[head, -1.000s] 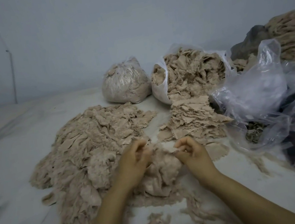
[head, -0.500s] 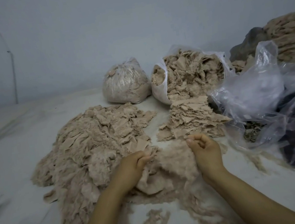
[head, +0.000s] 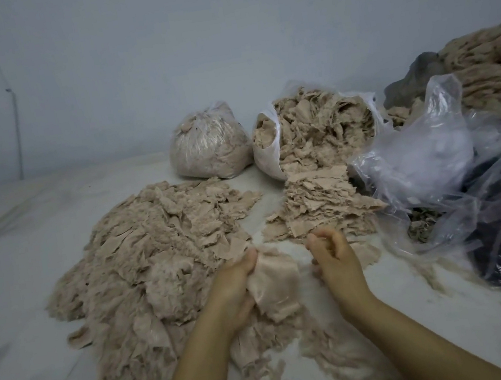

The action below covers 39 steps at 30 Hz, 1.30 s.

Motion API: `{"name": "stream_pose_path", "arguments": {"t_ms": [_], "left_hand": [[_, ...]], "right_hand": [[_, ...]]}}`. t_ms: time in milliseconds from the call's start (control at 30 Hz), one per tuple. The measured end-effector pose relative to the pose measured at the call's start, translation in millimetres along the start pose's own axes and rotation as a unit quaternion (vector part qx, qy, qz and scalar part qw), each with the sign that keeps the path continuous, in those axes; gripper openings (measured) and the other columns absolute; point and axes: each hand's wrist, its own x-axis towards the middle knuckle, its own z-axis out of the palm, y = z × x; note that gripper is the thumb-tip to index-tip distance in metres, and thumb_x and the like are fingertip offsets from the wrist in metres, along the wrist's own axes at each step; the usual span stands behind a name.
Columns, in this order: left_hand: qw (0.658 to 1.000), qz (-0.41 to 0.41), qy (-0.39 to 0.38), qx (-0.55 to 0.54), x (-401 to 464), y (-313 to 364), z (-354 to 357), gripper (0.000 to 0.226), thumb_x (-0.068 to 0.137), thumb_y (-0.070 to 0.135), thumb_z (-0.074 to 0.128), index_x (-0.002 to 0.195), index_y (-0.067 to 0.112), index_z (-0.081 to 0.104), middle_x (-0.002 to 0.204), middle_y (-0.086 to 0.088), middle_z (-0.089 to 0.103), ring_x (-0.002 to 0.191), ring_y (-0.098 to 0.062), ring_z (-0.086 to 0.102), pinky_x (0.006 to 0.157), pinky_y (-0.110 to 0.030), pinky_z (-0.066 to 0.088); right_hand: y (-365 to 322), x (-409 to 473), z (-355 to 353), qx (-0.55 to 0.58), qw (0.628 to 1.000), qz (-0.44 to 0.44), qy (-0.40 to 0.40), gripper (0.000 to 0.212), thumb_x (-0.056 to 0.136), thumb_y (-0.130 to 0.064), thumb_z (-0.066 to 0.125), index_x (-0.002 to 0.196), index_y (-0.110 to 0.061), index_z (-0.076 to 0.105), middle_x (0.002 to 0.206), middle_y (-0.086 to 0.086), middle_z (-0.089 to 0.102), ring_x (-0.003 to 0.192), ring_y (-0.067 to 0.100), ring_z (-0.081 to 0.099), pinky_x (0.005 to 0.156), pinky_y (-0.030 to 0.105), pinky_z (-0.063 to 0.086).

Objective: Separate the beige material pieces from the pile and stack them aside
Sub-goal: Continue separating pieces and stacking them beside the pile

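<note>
Left hand (head: 236,289): yours, closed on beige piece (head: 273,289)
Right hand (head: 333,252): curled, just beside it
Pile (head: 154,257): left
Stack (head: 316,208): ahead

pile (head: 154,260) left, stack (head: 319,207) right, bags (head: 210,143) behind

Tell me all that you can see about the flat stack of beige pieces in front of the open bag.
The flat stack is made of thin beige sheets with ragged, torn edges, laid roughly level on one another. It lies on the pale floor, its far end touching the mouth of the open bag. The clear plastic bag borders its right side. The right hand hovers at its near edge.
</note>
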Motion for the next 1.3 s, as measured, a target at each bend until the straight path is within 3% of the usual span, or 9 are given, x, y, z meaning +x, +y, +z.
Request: {"name": "stream_pose_path", "arguments": {"t_ms": [133,300,367,567,700,933,1067,1200,1300], "left_hand": [[0.994,-0.055,-0.002,-0.097,3.3,3.7,4.1,0.029,0.099,0.017,0.044,0.108,-0.005,0.062,0.097,-0.021,0.071,0.083,-0.029,0.07,0.069,-0.041,0.053],[0.981,-0.068,0.081,-0.165,10.8,12.1,-0.1,0.029,0.1,0.015,0.041,0.114,-0.008,0.053,0.121,-0.025,0.058,0.1,-0.034,0.059,0.085,-0.047,0.047],[0.976,-0.045,0.107,-0.185,17.1,17.4,-8.7,0.028,0.101,0.013,0.038,0.116,-0.007,0.052,0.131,-0.024,0.053,0.115,-0.032,0.054,0.094,-0.044,0.043],[0.982,-0.028,0.074,-0.169,17.7,25.8,-12.4,0.025,0.1,0.012,0.041,0.105,-0.007,0.056,0.117,-0.02,0.06,0.087,-0.027,0.062,0.082,-0.041,0.046],[0.995,-0.038,0.0,-0.09,10.0,19.1,-3.7,0.03,0.095,0.012,0.05,0.114,-0.009,0.058,0.114,-0.025,0.064,0.107,-0.032,0.061,0.091,-0.042,0.052],[0.997,-0.008,-0.071,0.03,-3.2,-12.8,12.7,0.041,0.081,0.024,0.067,0.111,-0.004,0.064,0.107,-0.023,0.068,0.096,-0.031,0.067,0.088,-0.045,0.053],[1.0,0.016,0.021,-0.017,1.0,-26.7,13.5,0.029,0.088,0.011,0.062,0.112,-0.006,0.062,0.104,-0.023,0.068,0.09,-0.032,0.066,0.086,-0.045,0.051],[0.989,0.076,0.031,0.12,1.7,-24.3,17.2,0.021,0.09,0.016,0.062,0.102,-0.001,0.065,0.099,-0.023,0.07,0.082,-0.028,0.068,0.072,-0.035,0.054],[0.969,0.113,0.049,0.213,1.9,-20.9,16.6,0.025,0.093,0.023,0.058,0.101,0.0,0.067,0.099,-0.02,0.07,0.086,-0.025,0.066,0.076,-0.034,0.052]], "right_hand": [[8.0,-11.5,3.8,0.116,0.962,0.134,-0.209,0.046,0.088,-0.047,0.061,0.111,-0.007,0.065,0.104,0.016,0.071,0.096,0.03,0.068,0.083,0.042,0.054],[21.4,-21.5,2.8,-0.029,0.977,0.024,-0.21,0.045,0.091,-0.035,0.058,0.049,-0.022,0.05,0.042,-0.006,0.046,0.039,0.006,0.039,0.047,0.017,0.034],[27.4,-24.6,-2.3,-0.058,0.974,0.005,-0.22,0.043,0.096,-0.033,0.051,0.055,-0.025,0.057,0.042,-0.007,0.045,0.04,0.005,0.039,0.051,0.015,0.036],[16.0,-22.3,-19.7,-0.157,0.921,0.07,-0.349,0.032,0.084,-0.053,0.064,0.079,-0.022,0.073,0.075,-0.012,0.069,0.066,0.001,0.058,0.066,0.017,0.044],[-5.1,-10.3,-12.8,-0.084,0.968,0.065,-0.228,0.052,0.072,-0.073,0.05,0.097,-0.031,0.067,0.095,-0.012,0.069,0.089,0.007,0.067,0.078,0.024,0.053],[-5.7,2.2,11.0,0.122,0.986,0.113,-0.027,0.018,0.095,-0.019,0.058,0.09,-0.003,0.061,0.082,0.017,0.067,0.074,0.027,0.062,0.073,0.042,0.051],[-5.0,2.2,8.7,0.105,0.988,0.102,-0.039,0.024,0.092,-0.028,0.062,0.081,-0.007,0.06,0.078,0.011,0.063,0.076,0.026,0.059,0.072,0.039,0.049],[-6.1,3.6,1.2,0.03,0.987,0.097,-0.123,0.022,0.086,-0.028,0.07,0.078,-0.009,0.064,0.071,0.005,0.066,0.065,0.016,0.062,0.062,0.029,0.049],[-2.2,11.6,-0.6,-0.014,0.997,0.052,-0.063,0.023,0.092,-0.021,0.062,0.071,-0.013,0.058,0.058,0.0,0.057,0.054,0.015,0.05,0.054,0.027,0.04]]}}
